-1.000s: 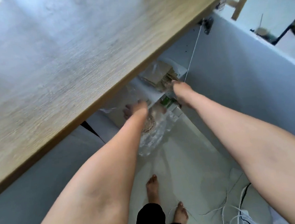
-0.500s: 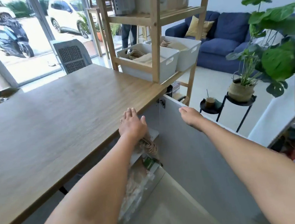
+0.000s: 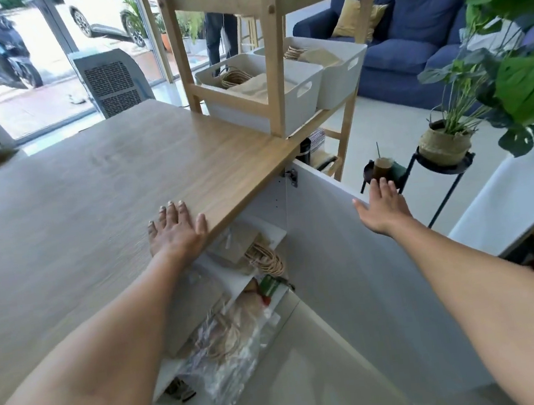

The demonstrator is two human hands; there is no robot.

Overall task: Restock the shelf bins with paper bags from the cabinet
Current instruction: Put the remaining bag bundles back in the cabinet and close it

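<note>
the person's left hand (image 3: 175,231) lies flat and empty, fingers spread, on the worktop (image 3: 93,205) at its near edge. under that edge the cabinet (image 3: 267,202) stands open, paper bags (image 3: 241,248) with twine handles on its shelves. the right hand (image 3: 384,205) rests open-palmed on the top edge of the cabinet door (image 3: 348,259), gripping nothing. beyond the worktop's far right corner, two white bins (image 3: 296,95) on the wooden shelf (image 3: 271,52) already contain bags.

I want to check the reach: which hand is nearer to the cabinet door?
Right. The right hand rests on the cabinet door's top edge; the left hand lies on the tabletop.
</note>
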